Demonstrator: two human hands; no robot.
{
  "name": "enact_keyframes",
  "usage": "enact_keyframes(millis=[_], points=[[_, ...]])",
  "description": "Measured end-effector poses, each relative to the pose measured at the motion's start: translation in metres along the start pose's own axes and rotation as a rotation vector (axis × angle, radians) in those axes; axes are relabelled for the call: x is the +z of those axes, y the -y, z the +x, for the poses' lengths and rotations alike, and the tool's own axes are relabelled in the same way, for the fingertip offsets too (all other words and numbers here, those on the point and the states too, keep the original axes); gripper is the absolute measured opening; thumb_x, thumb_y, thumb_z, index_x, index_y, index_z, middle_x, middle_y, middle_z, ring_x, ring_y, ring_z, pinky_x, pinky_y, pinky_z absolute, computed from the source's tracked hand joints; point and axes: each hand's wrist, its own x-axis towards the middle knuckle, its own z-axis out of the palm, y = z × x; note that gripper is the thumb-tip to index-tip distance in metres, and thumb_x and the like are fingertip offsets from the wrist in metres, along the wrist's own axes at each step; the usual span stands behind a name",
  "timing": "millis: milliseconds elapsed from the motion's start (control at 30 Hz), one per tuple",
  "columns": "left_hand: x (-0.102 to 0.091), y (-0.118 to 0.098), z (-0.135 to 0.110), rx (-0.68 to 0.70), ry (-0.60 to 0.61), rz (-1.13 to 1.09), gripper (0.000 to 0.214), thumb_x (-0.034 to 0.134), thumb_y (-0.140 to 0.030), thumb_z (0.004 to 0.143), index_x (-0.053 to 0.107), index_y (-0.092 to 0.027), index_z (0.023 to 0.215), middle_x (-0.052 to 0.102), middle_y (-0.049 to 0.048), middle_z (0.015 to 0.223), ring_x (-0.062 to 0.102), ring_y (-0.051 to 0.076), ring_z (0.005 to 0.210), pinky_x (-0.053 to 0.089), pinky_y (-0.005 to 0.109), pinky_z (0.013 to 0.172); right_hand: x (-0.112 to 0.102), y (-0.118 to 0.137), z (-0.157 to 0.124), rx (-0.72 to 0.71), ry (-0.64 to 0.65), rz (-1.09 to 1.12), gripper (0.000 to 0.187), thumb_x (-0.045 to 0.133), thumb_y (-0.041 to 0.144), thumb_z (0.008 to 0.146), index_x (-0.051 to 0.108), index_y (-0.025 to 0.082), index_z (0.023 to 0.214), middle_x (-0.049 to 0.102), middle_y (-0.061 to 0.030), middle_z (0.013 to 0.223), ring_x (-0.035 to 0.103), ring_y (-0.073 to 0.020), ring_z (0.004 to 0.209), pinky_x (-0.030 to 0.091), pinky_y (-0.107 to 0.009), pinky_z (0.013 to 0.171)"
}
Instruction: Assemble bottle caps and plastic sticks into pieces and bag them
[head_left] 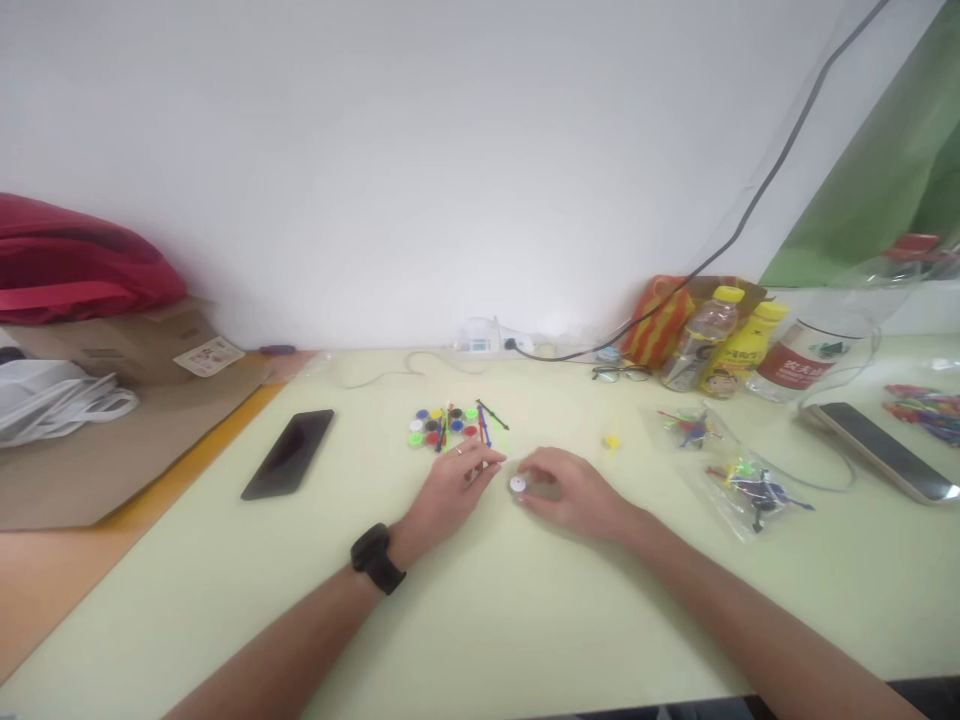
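A small round white disc (517, 484) with a dark spot near its middle sits between the thumb and fingers of my right hand (574, 492), just above or on the table. My left hand (454, 488), with a ring and a black watch (377, 558) at its wrist, is beside it on the left. Its fingertips are pinched together; whatever they hold is too small to make out. Behind my left hand lies a group of coloured discs (431, 426) in blue, yellow, white, black, green and red. Thin arrow-tipped sticks (492, 414) lie on and beside them.
A black phone (288, 455) lies left. A yellow plastic piece (612, 442) and clear bags of coloured parts (754, 492) lie right, near another phone (885, 450). Bottles (739, 350) and glasses (621, 373) stand or lie behind. Cardboard (142, 450) covers the left side.
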Motion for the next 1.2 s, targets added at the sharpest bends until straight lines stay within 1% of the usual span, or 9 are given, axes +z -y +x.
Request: enact_keyframes(millis=[67,167,267,367,433,567,700,1033,1200], points=[[0.000,-0.004,0.000,0.002,0.003,-0.033,0.019,0.056,-0.027,0.102,0.073,-0.024,0.109,0.069,0.0032,0.093,0.058,0.015,0.075,0.047,0.028,0.070,-0.002,-0.002,0.002,0.086,-0.089,0.055,0.025,0.074,0.043,0.087,0.061,0.024,0.096,0.063,-0.0002,0.085,0.055,-0.0160,0.070,0.046,-0.031,0.067],[0.001,-0.008,-0.001,-0.029,-0.003,-0.088,0.018,0.058,-0.029,0.101,0.073,-0.023,0.107,0.070,0.0029,0.090,0.057,0.015,0.075,0.046,0.027,0.068,-0.006,-0.002,0.005,0.163,-0.138,0.296,0.033,0.070,0.051,0.089,0.054,0.024,0.097,0.060,0.0014,0.084,0.054,-0.0139,0.066,0.046,-0.028,0.063],[0.002,-0.008,-0.001,-0.073,0.006,-0.124,0.016,0.061,-0.031,0.099,0.073,-0.022,0.104,0.071,0.0022,0.089,0.058,0.015,0.075,0.045,0.026,0.067,-0.007,0.000,0.008,0.169,-0.075,0.497,0.031,0.069,0.050,0.091,0.057,0.023,0.101,0.062,0.0004,0.086,0.056,-0.0137,0.068,0.047,-0.028,0.064],[0.003,-0.007,-0.002,-0.108,0.018,-0.130,0.015,0.063,-0.031,0.098,0.072,-0.022,0.105,0.072,0.0017,0.088,0.059,0.014,0.074,0.046,0.026,0.067,-0.003,-0.001,0.010,0.170,0.029,0.574,0.028,0.071,0.047,0.089,0.064,0.020,0.092,0.066,-0.0021,0.083,0.058,-0.0149,0.071,0.046,-0.028,0.065],[0.003,-0.007,-0.002,-0.107,0.053,-0.117,0.015,0.062,-0.030,0.098,0.073,-0.022,0.104,0.071,0.0020,0.090,0.058,0.014,0.074,0.045,0.026,0.066,-0.002,-0.004,0.010,0.208,0.036,0.608,0.025,0.072,0.042,0.087,0.066,0.019,0.089,0.066,-0.0018,0.080,0.058,-0.0144,0.070,0.045,-0.027,0.064],[0.004,-0.012,-0.005,-0.051,0.164,-0.064,0.018,0.059,-0.025,0.098,0.074,-0.024,0.107,0.069,0.0033,0.094,0.057,0.014,0.072,0.046,0.027,0.064,-0.004,-0.008,0.011,0.360,0.028,0.624,0.015,0.072,0.029,0.080,0.066,0.018,0.089,0.059,0.0036,0.067,0.050,-0.0104,0.058,0.037,-0.024,0.055],[0.005,-0.016,-0.007,-0.015,0.195,-0.044,0.022,0.056,-0.027,0.100,0.073,-0.026,0.114,0.069,0.0053,0.099,0.062,0.017,0.080,0.052,0.029,0.070,-0.007,-0.009,0.011,0.436,0.056,0.605,0.013,0.068,0.023,0.076,0.067,0.018,0.089,0.058,0.0044,0.063,0.049,-0.0106,0.056,0.034,-0.024,0.053],[0.002,-0.020,-0.008,0.112,0.176,0.155,0.023,0.054,-0.021,0.101,0.069,-0.027,0.117,0.070,0.0059,0.111,0.065,0.023,0.106,0.054,0.037,0.093,-0.003,-0.014,0.010,0.344,0.059,0.534,0.014,0.071,0.026,0.079,0.067,0.017,0.088,0.062,0.0013,0.072,0.055,-0.0124,0.065,0.043,-0.025,0.062],[0.002,-0.021,-0.008,0.162,0.202,0.262,0.018,0.056,-0.020,0.098,0.067,-0.026,0.111,0.070,0.0055,0.114,0.063,0.025,0.107,0.052,0.041,0.095,-0.003,-0.015,0.010,0.306,0.045,0.522,0.014,0.071,0.030,0.081,0.067,0.017,0.086,0.065,-0.0004,0.075,0.057,-0.0130,0.067,0.045,-0.026,0.064]])
